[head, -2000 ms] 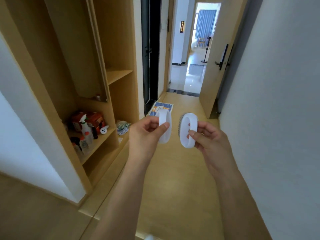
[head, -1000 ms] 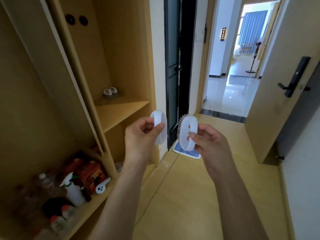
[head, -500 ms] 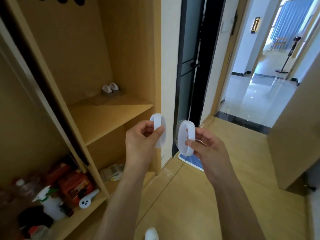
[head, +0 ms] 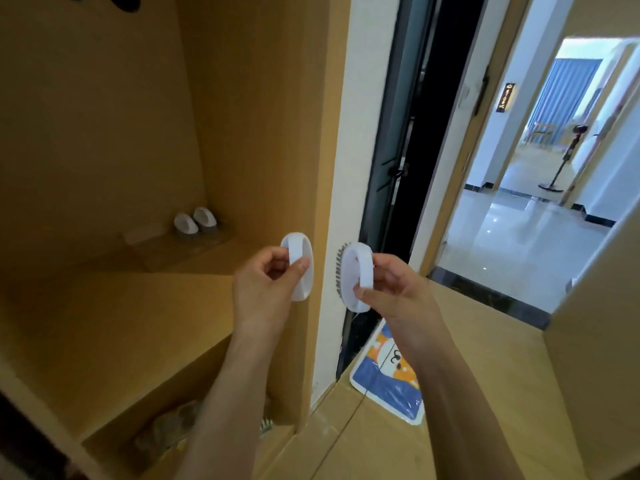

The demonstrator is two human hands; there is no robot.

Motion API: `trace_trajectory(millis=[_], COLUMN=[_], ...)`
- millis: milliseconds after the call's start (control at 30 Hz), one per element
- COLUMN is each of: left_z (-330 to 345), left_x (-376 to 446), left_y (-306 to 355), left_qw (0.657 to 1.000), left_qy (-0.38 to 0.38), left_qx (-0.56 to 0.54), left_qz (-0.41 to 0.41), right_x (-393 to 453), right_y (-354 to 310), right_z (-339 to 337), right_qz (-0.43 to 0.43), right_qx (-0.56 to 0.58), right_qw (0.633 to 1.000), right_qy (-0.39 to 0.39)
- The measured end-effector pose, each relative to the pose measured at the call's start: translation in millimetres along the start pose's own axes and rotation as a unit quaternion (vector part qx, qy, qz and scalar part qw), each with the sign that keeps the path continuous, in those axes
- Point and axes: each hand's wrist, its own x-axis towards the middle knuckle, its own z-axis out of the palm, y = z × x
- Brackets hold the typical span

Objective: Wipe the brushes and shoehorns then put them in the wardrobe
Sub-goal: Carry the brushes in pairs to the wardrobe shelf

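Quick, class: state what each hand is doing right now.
Left hand: gripping a white brush.
Right hand: gripping a second white brush, bristles facing left.

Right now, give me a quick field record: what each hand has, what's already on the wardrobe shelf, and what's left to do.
left hand: grips a white brush by its loop handle, in front of the shelf
right hand: pinches a second white brush, bristles facing left
wardrobe shelf: two white brushes at the back
floor: patterned mat by the dark door
left to do: both held brushes not yet on the shelf
shoehorns: none visible
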Motion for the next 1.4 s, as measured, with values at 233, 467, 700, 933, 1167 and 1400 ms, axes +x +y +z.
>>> trace_trajectory(millis=[233,467,700,933,1167,1400], left_z=[-45.6,-108.1,-141.6,-158.8,-179.9,-182.8], left_x=[76.1,128.0,196.4,297.0,364.0,397.5], left_y=[-35.0,-69.5,-100.1,-114.8,-143.9,-175.4], left_qw=[0.994,0.97,0.936,0.91,0.899,0.901], left_qy=[0.093,0.212,0.315,0.367,0.355,0.26], left_qx=[0.03,0.065,0.067,0.013,0.094,0.072], left_qz=[-0.047,-0.103,-0.142,-0.193,-0.239,-0.341], right_x=[100.3,175.7,261.9,359.5,410.8,425.3], right_y=[28.9,52.0,71.7,91.6,115.5,130.1], right_z=[81.9,180.0,254.5,313.5,356.1,376.5], right_qz=[0.045,0.07,0.086,0.108,0.101,0.118], right_qx=[0.023,0.026,0.067,0.105,0.112,0.121], right_qw=[0.997,0.978,0.958,0.924,0.899,0.901], right_qy=[-0.06,-0.193,-0.266,-0.353,-0.41,-0.4])
